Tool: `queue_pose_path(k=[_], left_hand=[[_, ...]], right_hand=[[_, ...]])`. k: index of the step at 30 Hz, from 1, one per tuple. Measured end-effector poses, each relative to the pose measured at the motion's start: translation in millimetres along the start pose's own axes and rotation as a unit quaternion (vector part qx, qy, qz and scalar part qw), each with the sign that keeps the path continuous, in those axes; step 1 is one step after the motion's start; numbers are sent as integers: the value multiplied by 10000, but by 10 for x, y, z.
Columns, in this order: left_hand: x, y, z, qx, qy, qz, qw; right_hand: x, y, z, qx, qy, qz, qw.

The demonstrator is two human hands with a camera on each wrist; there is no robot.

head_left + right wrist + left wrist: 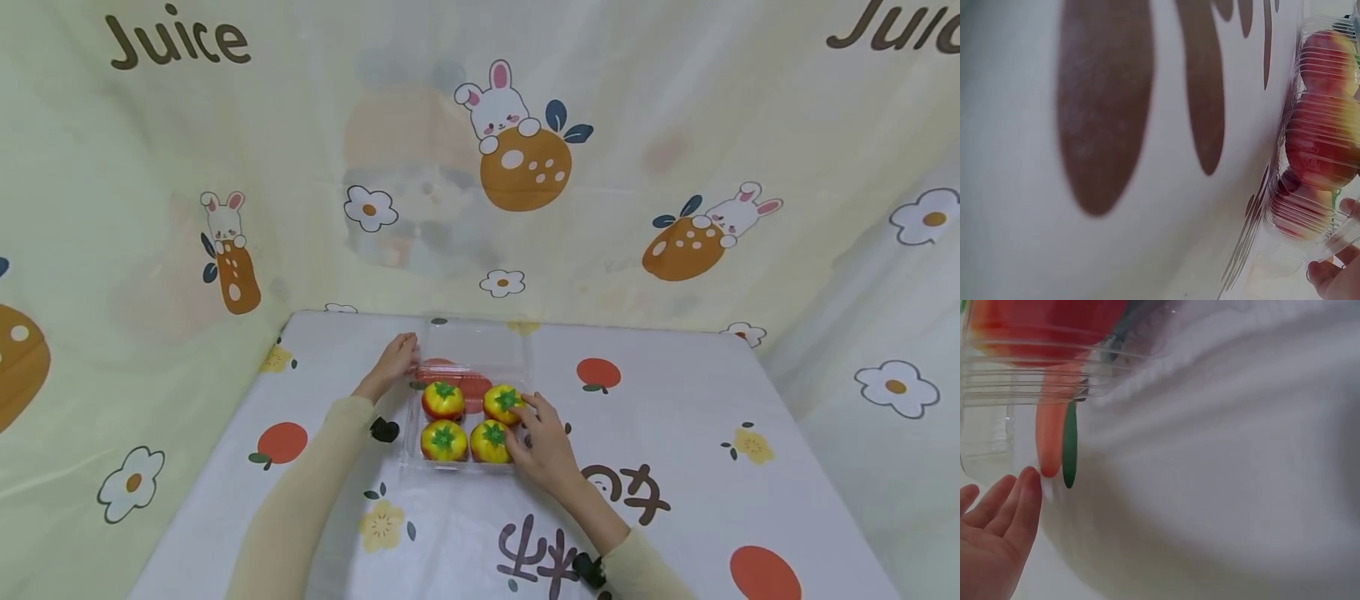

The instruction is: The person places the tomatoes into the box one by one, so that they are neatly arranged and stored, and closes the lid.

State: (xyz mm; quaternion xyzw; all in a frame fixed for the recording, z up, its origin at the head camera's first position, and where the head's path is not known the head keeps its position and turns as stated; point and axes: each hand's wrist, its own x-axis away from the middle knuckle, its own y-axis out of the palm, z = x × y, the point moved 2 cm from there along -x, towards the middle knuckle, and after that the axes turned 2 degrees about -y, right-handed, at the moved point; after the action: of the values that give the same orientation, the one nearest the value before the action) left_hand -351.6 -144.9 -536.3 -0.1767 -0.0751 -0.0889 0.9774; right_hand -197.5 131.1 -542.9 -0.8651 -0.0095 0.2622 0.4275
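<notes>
A transparent plastic clamshell box [459,467] stands on the table, its hinged lid [480,343] laid back away from me. Several yellow-and-red round fruits with green star-shaped tops sit inside, among them a back-left fruit [442,402], a back-right fruit [501,403] and a front-right fruit [491,442]. My left hand [395,358] is beside the lid's left edge; its fingers look extended in the left wrist view [997,531]. At the box's right side, my right hand [546,442] has its fingertips by the back-right fruit and its thumb by the front-right one. Exact contact is unclear.
A white printed cloth [660,417] covers the table. A dark object [385,430] lies left of the box, near my left sleeve. Behind the table hangs a patterned curtain [420,250], and more cloth encloses both sides.
</notes>
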Motion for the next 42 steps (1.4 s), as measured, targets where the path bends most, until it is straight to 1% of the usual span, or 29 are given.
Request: queue_pose_path(k=[6, 12, 16, 22, 25, 29, 33, 38, 42], left_hand=[[-53, 8, 13, 138, -122, -81, 9998], [-38, 13, 43, 162, -197, -232, 9994], [-24, 3, 66, 212, -152, -261, 9993], [-21, -24, 64, 120, -158, -298, 9994], [-27, -31, 100, 141, -60, -327, 9993], [-39, -52, 153, 122, 22, -292, 9995], [-64, -84, 169, 124, 44, -248, 9996], [-59, -111, 199, 154, 34, -233, 9996], [-41, -119, 224, 158, 85, -240, 9996]], right_hand=[[-3, -13, 0, -37, 13, -84, 10000], [-4, -21, 0, 9, 31, -159, 9999], [-5, -34, -5, 8, 48, -178, 9998], [17, -25, -5, 71, 27, -268, 9996], [17, -37, -6, 82, 11, -237, 9997], [-2, -57, -15, 88, -73, -222, 9997], [-15, -69, -22, 108, -121, -256, 9995], [-6, -68, -21, 191, -83, -340, 9992], [-4, -62, -17, 244, -57, -375, 9990]])
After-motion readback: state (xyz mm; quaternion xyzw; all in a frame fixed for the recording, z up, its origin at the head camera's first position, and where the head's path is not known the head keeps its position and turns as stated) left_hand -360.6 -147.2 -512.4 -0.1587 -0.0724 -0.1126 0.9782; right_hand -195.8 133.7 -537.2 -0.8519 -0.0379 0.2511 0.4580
